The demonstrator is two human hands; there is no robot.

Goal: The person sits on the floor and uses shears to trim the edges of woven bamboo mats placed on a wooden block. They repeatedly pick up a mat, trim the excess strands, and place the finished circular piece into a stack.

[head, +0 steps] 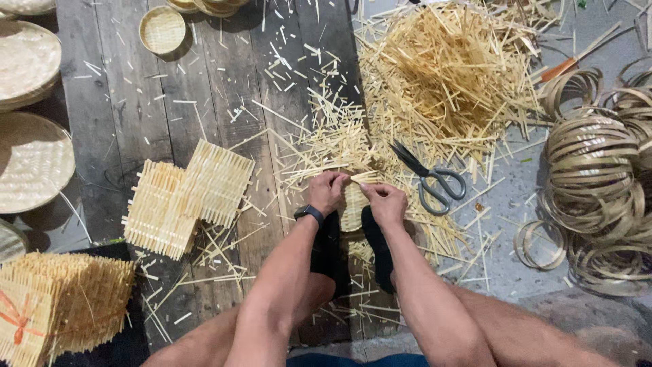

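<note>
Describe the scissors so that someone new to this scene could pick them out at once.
Start at the big heap of bamboo strips at upper right. At its lower edge, right of the right hand, lie the scissors. Their dark blades and grey loop handles make them the only metal thing among pale strips.

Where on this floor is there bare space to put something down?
The freest patch is the dark planks between the small round basket, the flat trays and the square woven mats. It is crowded around both hands, at the strip pile, scissors and coiled hoops.
</note>
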